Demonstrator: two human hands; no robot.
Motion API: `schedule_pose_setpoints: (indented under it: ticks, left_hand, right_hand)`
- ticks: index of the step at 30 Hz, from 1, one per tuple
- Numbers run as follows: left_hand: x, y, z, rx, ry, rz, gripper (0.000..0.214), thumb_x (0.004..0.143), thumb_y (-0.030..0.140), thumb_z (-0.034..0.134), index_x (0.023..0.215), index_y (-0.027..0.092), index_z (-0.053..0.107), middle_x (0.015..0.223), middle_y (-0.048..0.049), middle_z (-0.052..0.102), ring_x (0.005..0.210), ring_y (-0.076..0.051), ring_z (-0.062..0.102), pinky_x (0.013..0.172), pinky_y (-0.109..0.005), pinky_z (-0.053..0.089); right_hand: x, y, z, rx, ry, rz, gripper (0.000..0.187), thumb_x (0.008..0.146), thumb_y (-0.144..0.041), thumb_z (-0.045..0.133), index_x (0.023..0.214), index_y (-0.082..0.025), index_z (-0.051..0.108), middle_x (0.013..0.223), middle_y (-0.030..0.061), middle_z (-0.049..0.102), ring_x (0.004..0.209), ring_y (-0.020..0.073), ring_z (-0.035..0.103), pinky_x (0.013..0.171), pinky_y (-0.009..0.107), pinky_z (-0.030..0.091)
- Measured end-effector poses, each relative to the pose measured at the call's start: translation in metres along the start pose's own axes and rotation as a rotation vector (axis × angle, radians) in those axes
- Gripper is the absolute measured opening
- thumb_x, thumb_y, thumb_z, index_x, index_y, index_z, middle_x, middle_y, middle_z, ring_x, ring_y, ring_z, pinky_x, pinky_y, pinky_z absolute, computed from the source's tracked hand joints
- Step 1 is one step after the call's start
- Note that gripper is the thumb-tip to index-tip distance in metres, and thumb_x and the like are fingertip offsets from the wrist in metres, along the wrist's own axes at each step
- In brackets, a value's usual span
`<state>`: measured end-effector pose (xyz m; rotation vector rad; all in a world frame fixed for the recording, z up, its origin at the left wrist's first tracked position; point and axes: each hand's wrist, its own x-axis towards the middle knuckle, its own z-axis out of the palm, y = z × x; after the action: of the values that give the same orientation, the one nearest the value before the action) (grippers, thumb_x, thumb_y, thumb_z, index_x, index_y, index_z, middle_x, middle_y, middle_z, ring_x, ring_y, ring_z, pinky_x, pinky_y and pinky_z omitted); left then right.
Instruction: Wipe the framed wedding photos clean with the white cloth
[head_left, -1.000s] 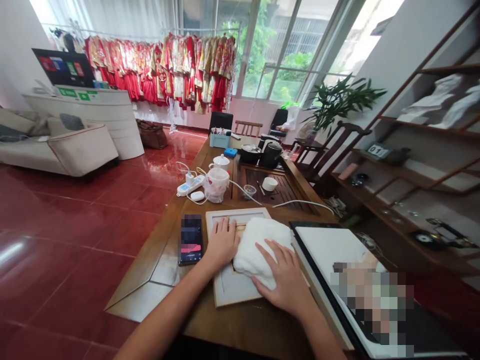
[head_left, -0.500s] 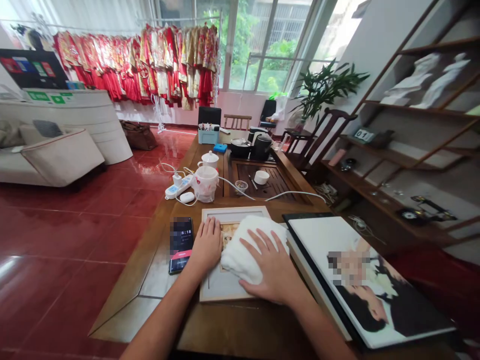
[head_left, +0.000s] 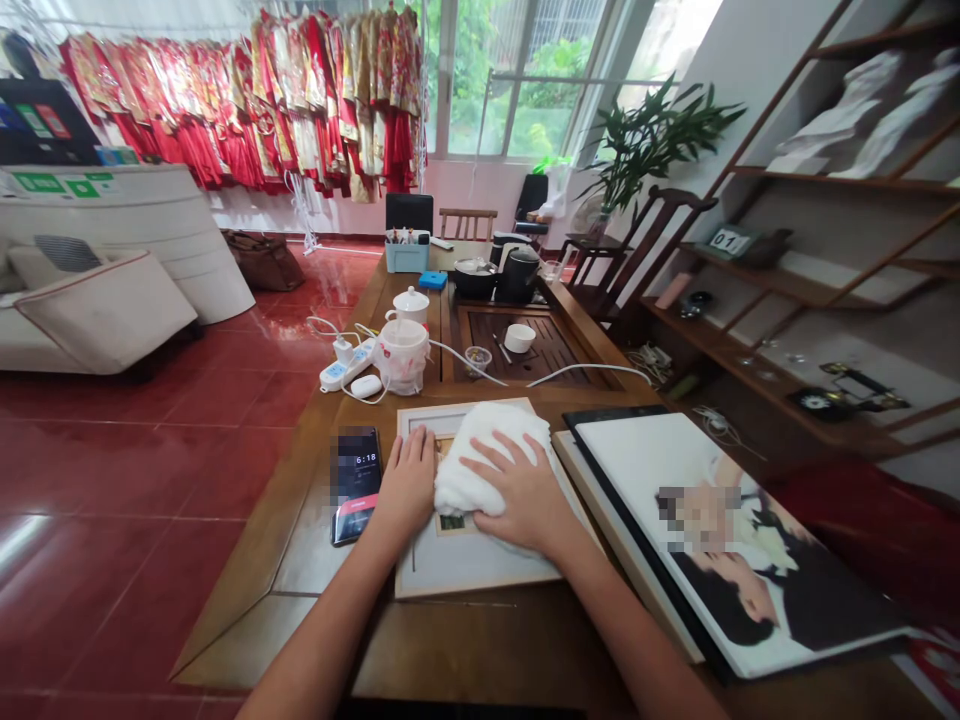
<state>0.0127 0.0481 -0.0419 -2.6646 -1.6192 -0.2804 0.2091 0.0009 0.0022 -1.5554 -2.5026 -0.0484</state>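
Observation:
A picture frame [head_left: 480, 578] with a pale wooden edge and a light mat lies flat on the table. My left hand [head_left: 409, 480] rests on its left side, fingers straight and flat, holding nothing. A bunched white towel [head_left: 469, 465] covers most of the small picture at the frame's middle. Over the towel lies my right hand [head_left: 521, 495], its fingers spread across the top and its thumb at the near edge, gripping it against the frame. Left of the frame is a phone [head_left: 355, 487] with a lit screen.
To the right, a large portrait print [head_left: 630, 470] lies on other flat boards. Behind the frame stand a plastic-wrapped cup [head_left: 403, 355], a power strip [head_left: 346, 365] and a tea tray [head_left: 555, 365] with a small white bowl [head_left: 520, 338]. A white cable [head_left: 585, 382] crosses the table.
My right hand and the towel have moved toward the far part of the frame, uncovering a bit of the picture's near edge. My left hand stays on the frame. The view has shifted slightly.

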Motion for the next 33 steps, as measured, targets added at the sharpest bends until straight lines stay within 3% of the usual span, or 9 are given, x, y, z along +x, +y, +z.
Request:
schedule_pose_setpoints:
  ticks: [5,8,11,18,26,33]
  left_hand:
    - [0.000,0.003,-0.002,-0.006,0.047,-0.040,0.051,0.093,0.020,0.032,0.142,0.008,0.037,0.149,-0.0152,0.037,0.140,-0.023,0.030,0.116,-0.043,0.021]
    - [-0.002,0.005,-0.004,-0.006,0.080,-0.049,0.051,0.094,0.021,0.030,0.143,0.011,0.036,0.149,-0.0142,0.037,0.139,-0.024,0.031,0.116,-0.049,0.018]
    - [-0.002,0.006,-0.006,-0.010,0.060,-0.061,0.050,0.094,0.021,0.030,0.142,0.012,0.037,0.150,-0.0141,0.036,0.138,-0.026,0.032,0.114,-0.053,0.022]
    - [-0.001,0.006,-0.006,-0.031,0.036,-0.058,0.050,0.093,0.018,0.033,0.141,0.009,0.038,0.149,-0.0156,0.036,0.136,-0.026,0.035,0.109,-0.044,0.035]
    - [-0.002,0.007,-0.006,-0.026,0.047,-0.080,0.050,0.093,0.019,0.034,0.142,0.012,0.037,0.149,-0.0146,0.037,0.136,-0.025,0.036,0.109,-0.043,0.033]
    - [-0.001,0.003,-0.007,-0.047,-0.034,-0.046,0.051,0.094,0.020,0.033,0.144,0.010,0.035,0.152,-0.0154,0.032,0.138,-0.027,0.033,0.109,-0.044,0.032]
  right_hand:
    - [-0.019,-0.002,-0.010,0.088,-0.053,-0.059,0.059,0.071,-0.048,0.062,0.128,-0.035,0.054,0.141,0.0000,0.049,0.133,0.0313,0.033,0.111,0.056,0.007]
    - [-0.023,0.000,-0.010,0.094,-0.057,-0.069,0.059,0.071,-0.048,0.062,0.128,-0.036,0.054,0.141,-0.0003,0.049,0.133,0.0304,0.035,0.111,0.055,0.008]
    - [-0.018,0.006,-0.006,0.048,-0.034,-0.044,0.060,0.070,-0.048,0.064,0.127,-0.035,0.055,0.140,0.0010,0.051,0.131,0.0313,0.036,0.110,0.056,0.009]
    - [0.003,0.019,-0.003,-0.028,0.038,0.053,0.059,0.071,-0.047,0.065,0.128,-0.032,0.056,0.140,0.0041,0.051,0.131,0.0330,0.035,0.109,0.058,0.010]
    - [-0.019,0.004,-0.014,0.127,-0.084,-0.099,0.058,0.070,-0.050,0.065,0.126,-0.035,0.057,0.139,0.0003,0.052,0.132,0.0301,0.036,0.113,0.055,0.004]
    - [0.008,0.011,-0.009,0.053,-0.063,-0.059,0.060,0.071,-0.049,0.067,0.129,-0.034,0.055,0.140,0.0020,0.051,0.132,0.0310,0.036,0.111,0.057,0.007]
